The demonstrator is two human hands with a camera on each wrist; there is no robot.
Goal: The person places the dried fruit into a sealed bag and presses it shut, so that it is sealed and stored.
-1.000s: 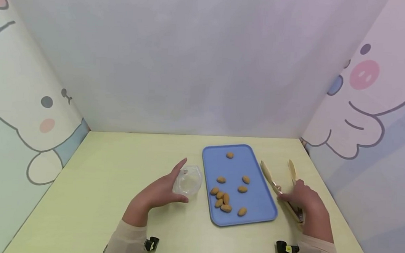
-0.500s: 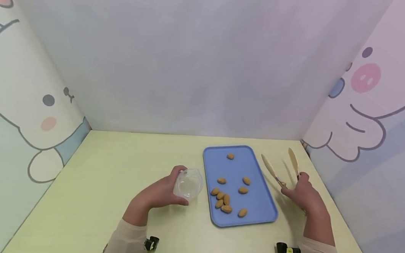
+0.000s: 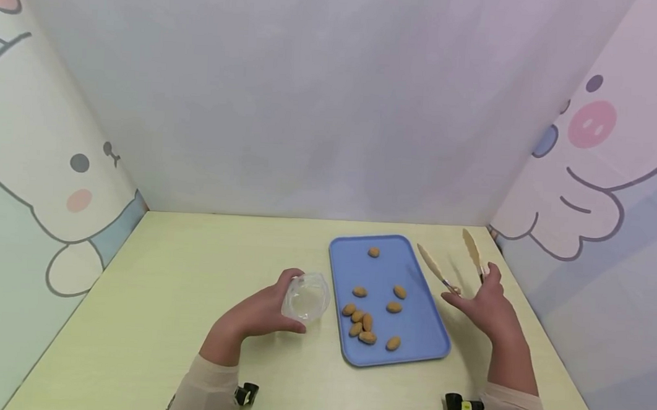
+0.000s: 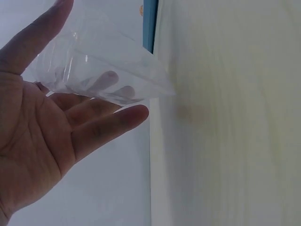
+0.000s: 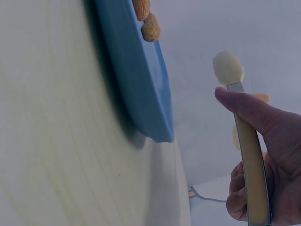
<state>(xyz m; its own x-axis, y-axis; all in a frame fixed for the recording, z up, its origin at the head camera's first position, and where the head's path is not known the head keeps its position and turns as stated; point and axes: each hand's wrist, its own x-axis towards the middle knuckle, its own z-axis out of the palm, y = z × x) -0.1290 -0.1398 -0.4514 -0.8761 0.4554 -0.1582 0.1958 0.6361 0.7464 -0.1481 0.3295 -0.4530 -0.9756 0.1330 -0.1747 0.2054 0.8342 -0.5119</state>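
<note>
My left hand point(image 3: 262, 307) grips a clear plastic cup point(image 3: 305, 298) left of the blue tray, thumb on one side and fingers on the other. In the left wrist view the cup point(image 4: 113, 59) shows fingertips through its wall, close to the tabletop. A pair of tongs point(image 3: 430, 262) with pale tips is in my right hand point(image 3: 489, 309), right of the tray, its two arms spread apart and pointing away. The right wrist view shows my thumb along one tong arm point(image 5: 254, 179). Several brown nuts point(image 3: 367, 338) lie on the blue tray point(image 3: 422, 337), most clustered at its near left.
The pale yellow table point(image 3: 192, 260) is bounded by a plain back wall point(image 3: 311, 105) and side walls with cartoon animals. The right wall point(image 3: 596, 318) stands close beside my right hand. The tray's raised rim lies between both hands.
My right hand has lifted the tongs from near the table and moved them slightly forward and left. My left hand has closed its fingers further around the cup; the nuts are unmoved.
</note>
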